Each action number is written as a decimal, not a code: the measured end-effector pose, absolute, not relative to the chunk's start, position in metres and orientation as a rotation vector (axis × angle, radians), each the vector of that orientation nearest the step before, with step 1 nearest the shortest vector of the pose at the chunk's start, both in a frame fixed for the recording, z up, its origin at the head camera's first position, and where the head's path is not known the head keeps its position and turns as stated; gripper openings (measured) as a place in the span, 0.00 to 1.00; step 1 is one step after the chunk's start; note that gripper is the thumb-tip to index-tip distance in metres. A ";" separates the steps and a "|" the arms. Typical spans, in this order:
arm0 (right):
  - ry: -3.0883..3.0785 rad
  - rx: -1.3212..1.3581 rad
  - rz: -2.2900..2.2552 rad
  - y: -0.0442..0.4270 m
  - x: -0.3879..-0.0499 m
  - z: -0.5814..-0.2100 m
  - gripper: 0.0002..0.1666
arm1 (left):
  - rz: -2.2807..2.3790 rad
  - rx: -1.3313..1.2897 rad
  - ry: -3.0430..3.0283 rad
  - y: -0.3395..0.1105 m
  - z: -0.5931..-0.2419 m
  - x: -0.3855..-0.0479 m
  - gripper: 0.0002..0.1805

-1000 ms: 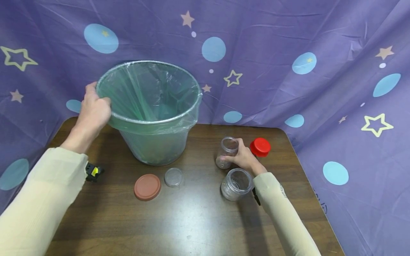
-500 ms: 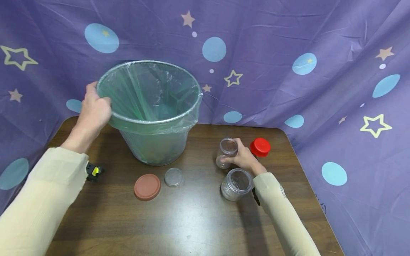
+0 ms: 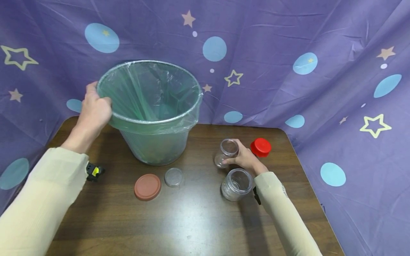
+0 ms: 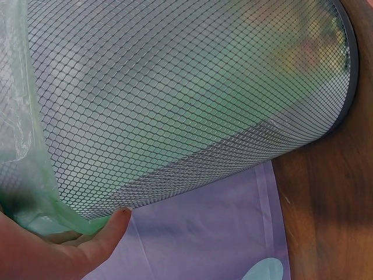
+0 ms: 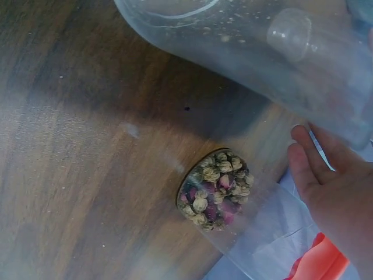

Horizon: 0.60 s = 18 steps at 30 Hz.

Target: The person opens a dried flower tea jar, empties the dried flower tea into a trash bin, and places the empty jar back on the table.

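At the back left, my left hand (image 3: 95, 113) grips the rim of a mesh wastebasket (image 3: 158, 144) lined with a thin green bag. The left wrist view has the thumb pressing the folded-over bag liner (image 4: 26, 111) against the mesh. My right hand (image 3: 246, 157) holds a small clear jar (image 3: 224, 155), uncapped, near the tabletop. A wider clear jar (image 3: 233, 190) stands uncapped just in front of that hand. In the right wrist view a clear jar fills the top; which of the two it is, I cannot tell. Fingers (image 5: 303, 154) show beside it.
Behind the right hand is a red lid (image 3: 261, 147). Dried flower buds (image 5: 215, 192) lie within a clear container there. A reddish-brown lid (image 3: 147, 187) and a clear lid (image 3: 174, 177) lie on the brown table (image 3: 128, 227). A purple curtain (image 3: 256, 28) hangs behind.
The rim of the small jar has shifted slightly down and its base slightly left, with the right hand still around it. The left hand and wastebasket stay in place.
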State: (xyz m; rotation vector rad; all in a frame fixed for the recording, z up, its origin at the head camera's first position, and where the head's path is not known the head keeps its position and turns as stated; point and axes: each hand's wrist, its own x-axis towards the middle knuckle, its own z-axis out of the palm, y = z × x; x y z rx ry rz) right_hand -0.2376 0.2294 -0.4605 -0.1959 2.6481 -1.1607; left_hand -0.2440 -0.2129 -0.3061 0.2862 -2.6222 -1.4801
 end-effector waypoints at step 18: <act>2.696 -0.184 -0.995 0.227 -0.235 -0.456 0.48 | -1.476 0.294 -2.614 -0.213 -0.308 -0.246 0.37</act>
